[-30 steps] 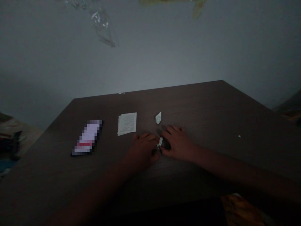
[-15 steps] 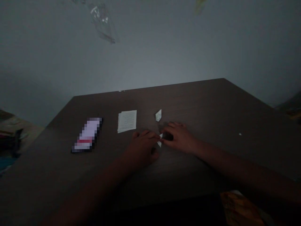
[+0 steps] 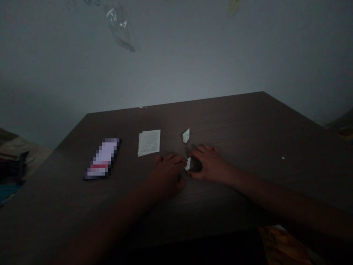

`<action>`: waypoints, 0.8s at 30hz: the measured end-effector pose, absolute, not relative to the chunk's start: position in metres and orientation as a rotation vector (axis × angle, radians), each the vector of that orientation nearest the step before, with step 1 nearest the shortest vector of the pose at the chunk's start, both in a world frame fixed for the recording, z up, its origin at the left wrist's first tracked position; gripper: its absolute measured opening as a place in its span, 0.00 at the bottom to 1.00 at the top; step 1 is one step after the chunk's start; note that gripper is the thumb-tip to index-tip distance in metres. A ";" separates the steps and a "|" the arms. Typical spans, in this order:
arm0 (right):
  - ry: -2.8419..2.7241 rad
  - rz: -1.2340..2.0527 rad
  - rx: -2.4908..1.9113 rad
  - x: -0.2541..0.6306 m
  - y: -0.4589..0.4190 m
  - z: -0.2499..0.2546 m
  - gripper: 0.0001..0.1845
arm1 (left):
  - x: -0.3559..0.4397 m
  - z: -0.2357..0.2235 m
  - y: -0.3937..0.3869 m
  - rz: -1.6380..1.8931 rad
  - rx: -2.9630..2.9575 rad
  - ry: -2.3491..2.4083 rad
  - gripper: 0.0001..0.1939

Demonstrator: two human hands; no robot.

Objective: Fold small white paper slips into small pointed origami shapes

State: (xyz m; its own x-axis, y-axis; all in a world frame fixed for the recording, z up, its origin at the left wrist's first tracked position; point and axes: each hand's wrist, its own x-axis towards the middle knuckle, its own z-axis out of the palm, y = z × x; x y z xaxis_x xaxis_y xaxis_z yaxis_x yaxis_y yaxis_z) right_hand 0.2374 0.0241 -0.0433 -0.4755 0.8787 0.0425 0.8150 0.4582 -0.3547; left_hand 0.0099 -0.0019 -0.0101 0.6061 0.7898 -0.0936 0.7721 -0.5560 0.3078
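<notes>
Low over the table, a small folded piece of printed paper (image 3: 188, 164) lies between my two hands. My left hand (image 3: 167, 176) presses its fingertips on the left side of the paper, with the thumb curled beneath. From the right, my right hand (image 3: 209, 162) bends round it, thumb at the lower corner and fingers by the upper one. Its fingertips partly hide the paper's edges. Just beyond the hands sits a second folded paper piece (image 3: 186, 135), untouched. A small stack of printed paper sheets (image 3: 149, 142) lies beyond my left hand.
A phone (image 3: 103, 158) with a blurred lit screen lies on the brown table (image 3: 234, 121), at left. One tiny white scrap (image 3: 282, 158) is at right. A pale wall (image 3: 187, 66) rises behind, with a clear plastic bag (image 3: 120, 27) on it.
My right thumb has moved down from the middle of the paper to its lower corner. The paper now looks smaller, its lower tip turned in. My left hand has hardly moved.
</notes>
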 end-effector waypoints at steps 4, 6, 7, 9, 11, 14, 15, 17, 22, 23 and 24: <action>-2.447 0.513 -1.447 0.240 0.028 -0.044 0.22 | 0.009 -0.010 -0.002 0.094 2.529 1.261 0.22; -2.423 0.516 -1.450 0.240 0.029 -0.045 0.19 | 0.009 -0.011 -0.002 0.098 2.535 1.258 0.23; -2.415 0.509 -1.454 0.240 0.029 -0.046 0.19 | 0.009 -0.011 -0.002 0.097 2.536 1.255 0.23; -2.408 0.493 -1.466 0.239 0.029 -0.047 0.20 | 0.010 -0.011 -0.002 0.100 2.537 1.256 0.24; -2.410 0.482 -1.479 0.238 0.028 -0.047 0.22 | 0.010 -0.011 -0.002 0.091 2.536 1.257 0.24; -2.427 0.467 -1.497 0.236 0.027 -0.046 0.25 | 0.012 -0.009 -0.003 0.063 2.528 1.265 0.23; -2.433 0.462 -1.497 0.235 0.026 -0.045 0.26 | 0.012 -0.008 -0.003 0.065 2.528 1.268 0.23; -2.438 0.460 -1.500 0.235 0.026 -0.043 0.26 | 0.012 -0.008 -0.004 0.078 2.529 1.270 0.23; -2.425 0.501 -1.499 0.236 0.026 -0.040 0.23 | 0.012 -0.007 -0.003 0.063 2.502 1.265 0.23; -2.426 0.510 -1.497 0.236 0.026 -0.040 0.23 | 0.012 -0.008 -0.003 0.065 2.502 1.264 0.24; -2.428 0.518 -1.499 0.237 0.026 -0.040 0.23 | 0.012 -0.008 -0.003 0.067 2.504 1.258 0.24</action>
State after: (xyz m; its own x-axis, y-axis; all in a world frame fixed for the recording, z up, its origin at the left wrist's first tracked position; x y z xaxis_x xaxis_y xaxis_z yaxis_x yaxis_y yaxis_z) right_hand 0.2367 0.0264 -0.0396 -0.4441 0.8958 0.0181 0.8103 0.4102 -0.4184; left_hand 0.0117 -0.0031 -0.0078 0.6072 0.7872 -0.1075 0.7713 -0.5516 0.3175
